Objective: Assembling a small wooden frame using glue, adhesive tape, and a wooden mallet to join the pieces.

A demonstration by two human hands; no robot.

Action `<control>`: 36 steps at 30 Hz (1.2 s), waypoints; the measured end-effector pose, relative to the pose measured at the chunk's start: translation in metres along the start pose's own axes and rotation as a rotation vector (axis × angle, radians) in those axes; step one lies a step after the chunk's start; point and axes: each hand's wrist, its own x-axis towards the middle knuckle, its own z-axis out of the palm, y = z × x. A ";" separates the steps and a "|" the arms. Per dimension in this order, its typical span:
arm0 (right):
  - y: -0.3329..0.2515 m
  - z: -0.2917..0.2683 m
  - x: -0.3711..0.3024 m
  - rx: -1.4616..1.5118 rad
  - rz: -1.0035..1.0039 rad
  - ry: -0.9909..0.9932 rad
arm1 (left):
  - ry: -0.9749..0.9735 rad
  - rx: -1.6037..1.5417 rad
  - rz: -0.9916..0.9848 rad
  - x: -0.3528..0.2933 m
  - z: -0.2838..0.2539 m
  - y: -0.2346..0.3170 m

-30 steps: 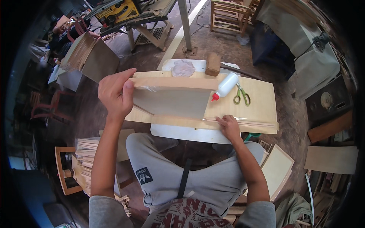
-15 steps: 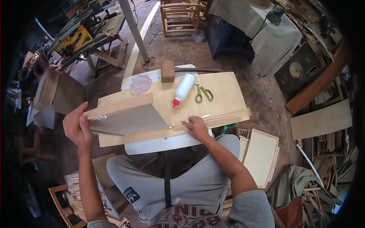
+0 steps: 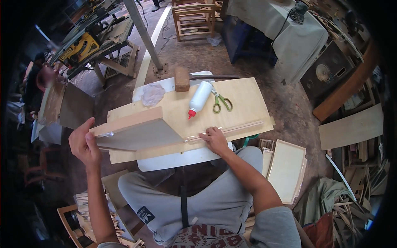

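"What colour edges the grey-faced, flat wooden panel [image 3: 142, 134]?"

"Pale tan. The thin, straight strips [image 3: 244, 127] are pinkish beige, the flat wooden sheet [image 3: 244, 103] beneath them pale yellow."

"And the white, cylindrical plastic bottle [image 3: 200, 96]?"

"Red at the nozzle [image 3: 191, 113]. Those loop-handled metal scissors [image 3: 219, 98] have olive-green grips."

"Anything darker?"

"The brown, rectangular block [image 3: 181, 79]; the round-cornered surface [image 3: 165, 162] is white."

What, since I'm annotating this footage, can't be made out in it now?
All in the head view:
Left hand: its lower fingers, hidden by the hand itself.
Thin strips: the part under the right hand.
Panel: its far face, turned away.
Green object: its full shape, partly covered by the board.
Person: mostly cut off by the upper edge.
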 end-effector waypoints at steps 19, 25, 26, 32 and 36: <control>-0.024 -0.007 0.015 -0.029 -0.037 -0.068 | 0.071 -0.028 -0.011 0.007 -0.005 0.007; -0.013 -0.018 0.052 0.202 0.188 0.174 | 0.008 0.024 -0.091 0.001 -0.005 0.011; -0.015 -0.018 0.066 0.235 0.221 0.250 | 0.000 0.037 -0.095 0.000 -0.006 0.008; -0.031 0.009 0.159 0.218 0.118 0.274 | -0.008 0.036 -0.104 0.003 0.002 -0.003; -0.028 0.045 0.219 0.157 0.206 0.043 | 0.014 0.007 -0.075 0.009 0.010 -0.004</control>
